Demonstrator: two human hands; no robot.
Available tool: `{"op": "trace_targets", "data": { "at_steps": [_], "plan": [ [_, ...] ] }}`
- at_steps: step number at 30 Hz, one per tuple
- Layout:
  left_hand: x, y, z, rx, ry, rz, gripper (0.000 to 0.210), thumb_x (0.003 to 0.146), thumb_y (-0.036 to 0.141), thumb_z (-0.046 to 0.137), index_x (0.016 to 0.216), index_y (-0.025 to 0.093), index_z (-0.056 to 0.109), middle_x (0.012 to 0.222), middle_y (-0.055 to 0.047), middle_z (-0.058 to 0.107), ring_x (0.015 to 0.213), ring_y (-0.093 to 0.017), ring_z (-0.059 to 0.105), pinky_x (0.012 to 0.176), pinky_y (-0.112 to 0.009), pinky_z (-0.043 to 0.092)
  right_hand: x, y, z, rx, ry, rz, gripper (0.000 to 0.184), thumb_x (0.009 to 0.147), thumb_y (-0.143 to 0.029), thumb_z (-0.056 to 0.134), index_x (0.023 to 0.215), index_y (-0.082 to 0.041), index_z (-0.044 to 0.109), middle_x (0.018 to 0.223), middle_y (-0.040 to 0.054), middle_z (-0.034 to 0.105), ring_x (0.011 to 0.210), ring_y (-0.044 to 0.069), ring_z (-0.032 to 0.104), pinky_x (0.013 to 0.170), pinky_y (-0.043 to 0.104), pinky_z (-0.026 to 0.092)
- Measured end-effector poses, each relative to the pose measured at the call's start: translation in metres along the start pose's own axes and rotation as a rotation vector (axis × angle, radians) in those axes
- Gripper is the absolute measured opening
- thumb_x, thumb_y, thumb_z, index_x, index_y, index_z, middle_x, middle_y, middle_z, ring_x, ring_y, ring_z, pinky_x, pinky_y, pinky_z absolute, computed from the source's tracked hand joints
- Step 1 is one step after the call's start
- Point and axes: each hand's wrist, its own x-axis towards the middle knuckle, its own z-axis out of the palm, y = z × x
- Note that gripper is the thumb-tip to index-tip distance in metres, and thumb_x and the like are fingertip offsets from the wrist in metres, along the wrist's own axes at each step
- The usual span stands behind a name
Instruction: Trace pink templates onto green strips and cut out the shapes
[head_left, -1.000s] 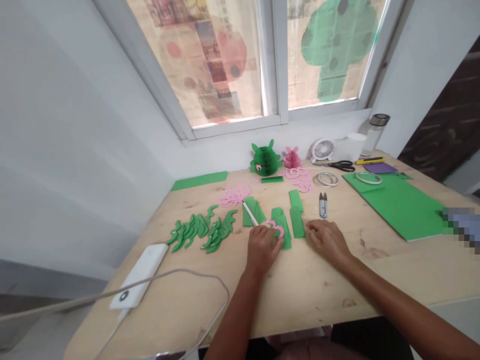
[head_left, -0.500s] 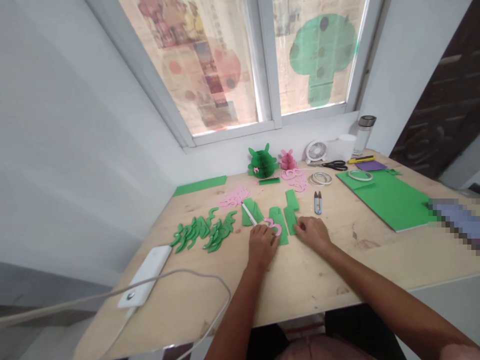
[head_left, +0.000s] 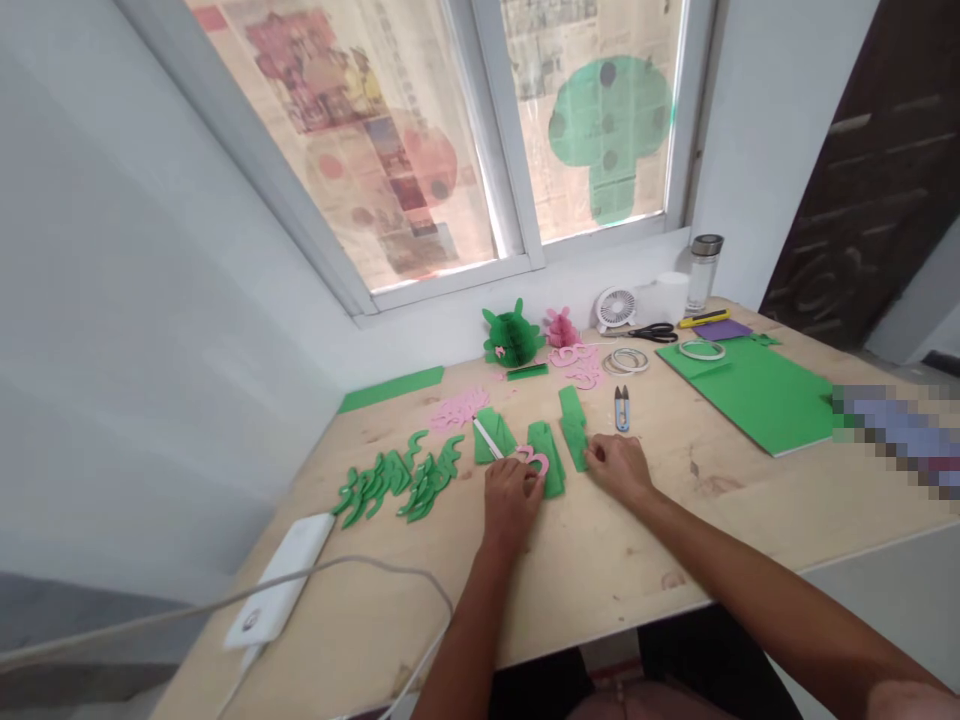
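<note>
Your left hand [head_left: 512, 492] touches a pink cutout [head_left: 544, 462], your right hand [head_left: 619, 466] a green strip [head_left: 574, 442]; whether either grips, I can't tell.
Cutout overlaps green paper [head_left: 556, 482] on your wooden table [head_left: 585, 565], below a newspaper-covered window [head_left: 484, 130].

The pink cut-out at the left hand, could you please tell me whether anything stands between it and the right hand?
Nothing upright is visible between the right hand and the pink cut-out; only the green strip at the right hand's fingertips and the green piece partly beneath the cut-out lie there.
</note>
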Motion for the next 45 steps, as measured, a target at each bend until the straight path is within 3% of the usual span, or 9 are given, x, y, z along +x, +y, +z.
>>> {"op": "trace_targets", "data": {
  "at_steps": [9,15,18,23,34,45],
  "plan": [
    [0.004,0.000,-0.005,-0.133,0.115,-0.077,0.013,0.081,0.027,0.058,0.069,0.022,0.058,0.071,-0.002,0.065,0.078,-0.019,0.062,0.079,-0.035,0.045,0.001,0.004,0.002,0.037,0.010,-0.002,0.023,0.082,-0.025,0.054,0.061,-0.020,0.062,0.062,0.0004,0.067,0.062,0.015,0.058,0.067,0.027,0.032],
    [0.010,-0.003,-0.006,-0.094,0.112,-0.145,0.008,0.080,0.022,0.056,0.078,0.021,0.063,0.077,-0.003,0.067,0.081,-0.021,0.063,0.078,-0.035,0.046,0.000,0.004,0.001,0.061,0.029,0.004,0.023,0.081,-0.025,0.053,0.061,-0.020,0.061,0.061,0.0006,0.067,0.060,0.015,0.057,0.065,0.027,0.032],
    [0.017,-0.008,-0.010,0.034,0.027,-0.136,0.014,0.080,0.020,0.057,0.089,0.021,0.067,0.083,-0.005,0.069,0.084,-0.022,0.063,0.078,-0.036,0.046,0.001,0.006,0.001,0.073,0.030,0.006,0.023,0.081,-0.025,0.054,0.060,-0.020,0.061,0.061,0.0004,0.067,0.061,0.016,0.058,0.066,0.027,0.032],
    [0.031,-0.009,-0.014,0.251,-0.114,-0.102,0.016,0.080,0.019,0.058,0.090,0.024,0.070,0.090,-0.007,0.070,0.093,-0.026,0.060,0.086,-0.041,0.040,0.001,0.007,0.002,0.100,0.016,-0.005,0.024,0.081,-0.026,0.054,0.058,-0.020,0.060,0.060,-0.0001,0.066,0.060,0.015,0.058,0.065,0.027,0.033],
    [0.055,-0.002,-0.012,0.471,-0.318,0.050,0.015,0.077,0.017,0.058,0.068,0.021,0.069,0.076,-0.010,0.067,0.089,-0.029,0.059,0.092,-0.051,0.033,0.002,0.008,0.002,0.149,0.007,-0.004,0.025,0.080,-0.027,0.052,0.057,-0.020,0.058,0.057,-0.0008,0.064,0.056,0.014,0.056,0.064,0.026,0.034],
    [0.051,0.003,-0.010,0.523,-0.315,0.142,0.027,0.081,0.005,0.049,0.068,0.016,0.069,0.069,-0.010,0.066,0.083,-0.028,0.059,0.091,-0.052,0.035,0.003,0.009,0.003,0.169,0.022,-0.007,0.025,0.079,-0.026,0.053,0.056,-0.019,0.058,0.056,-0.0003,0.063,0.054,0.014,0.054,0.062,0.026,0.032]
  ]
}}
